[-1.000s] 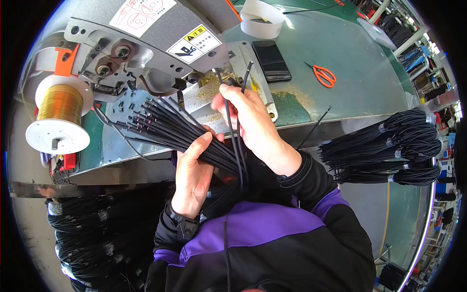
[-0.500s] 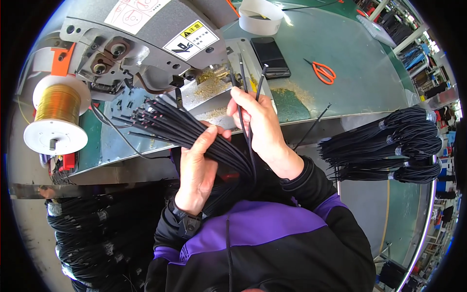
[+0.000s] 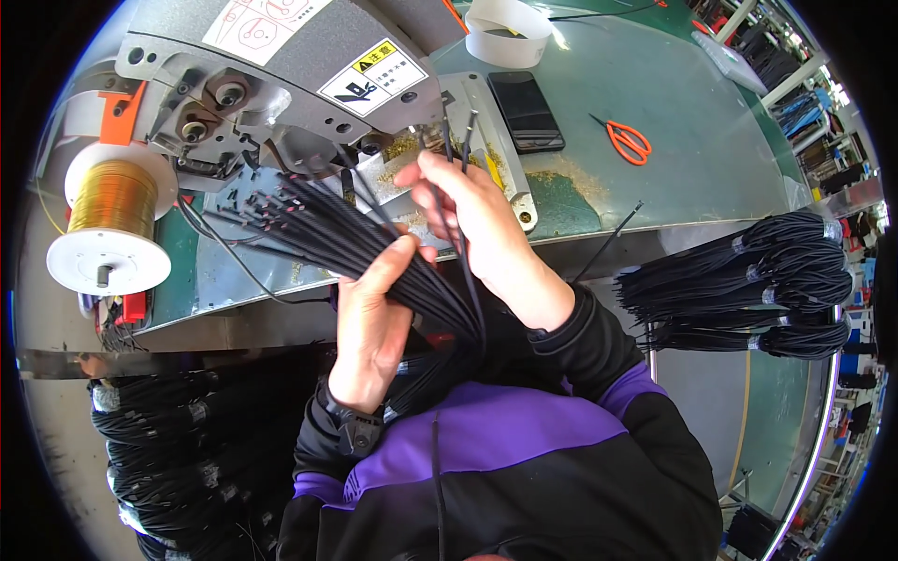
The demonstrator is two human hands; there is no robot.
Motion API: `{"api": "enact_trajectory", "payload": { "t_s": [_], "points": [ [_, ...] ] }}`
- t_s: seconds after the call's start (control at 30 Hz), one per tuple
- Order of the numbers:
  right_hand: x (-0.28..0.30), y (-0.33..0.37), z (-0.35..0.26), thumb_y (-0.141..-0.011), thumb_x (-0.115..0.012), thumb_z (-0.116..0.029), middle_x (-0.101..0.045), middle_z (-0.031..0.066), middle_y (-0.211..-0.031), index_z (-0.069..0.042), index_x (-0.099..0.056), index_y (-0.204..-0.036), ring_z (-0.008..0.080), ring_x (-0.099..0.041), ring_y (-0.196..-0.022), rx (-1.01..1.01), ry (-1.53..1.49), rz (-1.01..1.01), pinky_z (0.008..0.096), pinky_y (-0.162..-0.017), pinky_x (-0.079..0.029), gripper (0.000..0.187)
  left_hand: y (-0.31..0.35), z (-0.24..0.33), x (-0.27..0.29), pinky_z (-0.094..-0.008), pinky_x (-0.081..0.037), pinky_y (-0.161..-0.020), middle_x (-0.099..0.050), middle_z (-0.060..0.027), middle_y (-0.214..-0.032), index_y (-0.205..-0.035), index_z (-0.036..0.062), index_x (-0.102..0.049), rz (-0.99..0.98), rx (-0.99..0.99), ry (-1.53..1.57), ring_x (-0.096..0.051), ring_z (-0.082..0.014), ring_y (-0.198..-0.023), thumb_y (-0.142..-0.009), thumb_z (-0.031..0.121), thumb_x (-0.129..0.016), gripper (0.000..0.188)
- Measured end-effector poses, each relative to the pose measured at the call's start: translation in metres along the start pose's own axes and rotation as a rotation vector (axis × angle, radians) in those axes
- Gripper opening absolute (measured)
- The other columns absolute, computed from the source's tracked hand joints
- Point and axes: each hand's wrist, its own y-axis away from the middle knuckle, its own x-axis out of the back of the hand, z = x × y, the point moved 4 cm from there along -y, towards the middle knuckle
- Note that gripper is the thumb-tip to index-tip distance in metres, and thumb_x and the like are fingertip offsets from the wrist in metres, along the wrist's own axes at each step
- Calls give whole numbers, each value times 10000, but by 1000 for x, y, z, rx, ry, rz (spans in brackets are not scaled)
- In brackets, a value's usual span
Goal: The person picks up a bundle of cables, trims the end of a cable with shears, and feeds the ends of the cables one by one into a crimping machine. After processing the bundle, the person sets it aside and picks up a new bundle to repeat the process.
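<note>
Your left hand [image 3: 372, 313] is wrapped around a thick bundle of black cords [image 3: 346, 234], thumb across the top, fingers firmly closed on it. The bundle sits right in front of you at the near edge of the bench [image 3: 697, 182], its tips fanning out up and to your left, in front of the grey machine [image 3: 304, 70], and the rest bending down toward your lap. A few strays poke up out of the fan, kinda blurry.

Your right hand [image 3: 486, 224] has its fingers curled around a couple of single cords [image 3: 467, 140] whose ends point up by the machine's base. Fingertips are a bit smeared, so I can't tell exactly how many cords you've got there.

Off to your left there's the spool of gold-coloured wire [image 3: 114, 198]. Past your right hand you've got a dark phone [image 3: 527, 112], then orange-handled scissors [image 3: 627, 143] with a white ring [image 3: 510, 37] further back. More tied black bundles [image 3: 748, 280] are out to your right, below the bench edge.
</note>
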Motion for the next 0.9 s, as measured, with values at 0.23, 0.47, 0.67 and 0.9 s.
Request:
{"api": "enact_trajectory", "payload": {
  "t_s": [0.23, 0.47, 0.67, 0.9],
  "points": [
    [13, 22, 0, -838, -521, -328, -411, -60, -520, -41, -576, -705, 31, -323, -423, 208, 387, 40, 181, -408, -265, 321, -1, -24, -11, -278, -460, -705, -569, -64, -826, -932, 11, -539, -66, 32, -68, -557, -162, -732, -771, 7, -580, 167],
    [6, 14, -5, -835, -519, -321, -407, -59, -519, -54, -574, -700, 32, -324, -422, 41, 74, -32, 177, -416, -306, 304, -1, -9, 3, -279, -460, -700, -571, -60, -824, -935, 13, -540, -41, 47, 39, -557, -164, -733, -768, 0, -574, 170],
    [-2, 5, -3, -831, -523, -324, -404, -59, -516, -53, -571, -691, 31, -327, -422, -39, -17, 30, 185, -407, -311, 309, -7, -5, 2, -286, -459, -700, -569, -61, -822, -929, 11, -539, 6, 5, 6, -555, -173, -739, -766, -4, -571, 167],
    [9, 18, -6, -844, -494, -326, -372, -67, -505, -45, -561, -733, 41, -349, -425, 175, 500, 39, 200, -382, -315, 309, -4, -22, -8, -294, -461, -702, -565, -61, -818, -941, 11, -533, -51, 78, -49, -555, -178, -746, -766, 1, -575, 180]
  ]
}}
